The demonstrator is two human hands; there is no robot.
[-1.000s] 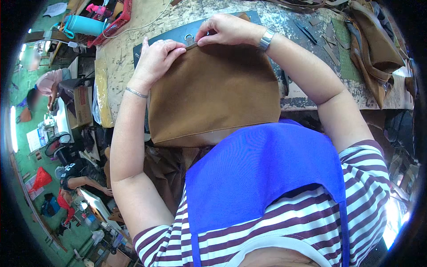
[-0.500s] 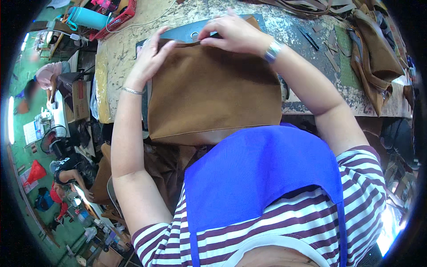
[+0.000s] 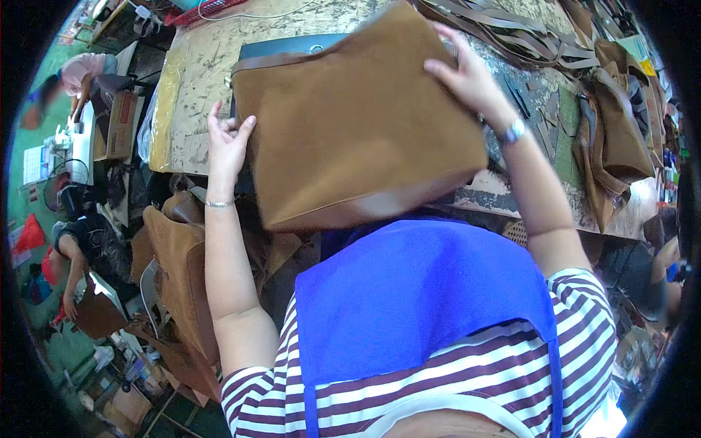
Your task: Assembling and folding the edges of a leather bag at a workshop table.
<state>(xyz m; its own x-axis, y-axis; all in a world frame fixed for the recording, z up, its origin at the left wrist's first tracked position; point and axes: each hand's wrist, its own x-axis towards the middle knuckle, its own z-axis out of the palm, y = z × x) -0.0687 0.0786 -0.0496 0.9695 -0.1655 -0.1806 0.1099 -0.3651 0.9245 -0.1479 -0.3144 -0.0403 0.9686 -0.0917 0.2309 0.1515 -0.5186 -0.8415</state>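
A brown suede-like bag (image 3: 365, 124) is tilted in front of me, its right side raised and slightly blurred by motion. A darker band runs along its upper left edge. My right hand (image 3: 471, 80) holds the bag's upper right edge, thumb over the front face; the other fingers are partly hidden. At the bag's left edge is my left hand (image 3: 230, 142), its fingers apart and its thumb close to the side. Whether that thumb touches is hard to tell. Behind the bag lies a dark board (image 3: 292, 45) with a metal ring on it, mostly covered.
The worn worktable (image 3: 201, 80) bears brown straps (image 3: 504, 40) at the far right. Another brown bag (image 3: 613, 124) hangs over its right edge, beside a green mat (image 3: 566, 120). Brown pieces (image 3: 179, 255) are piled at my left. Other people work further left and at the far right.
The bag's right side has risen and swung upward. My left hand has come down from the top edge to the left side, and my right hand has moved to the upper right edge.
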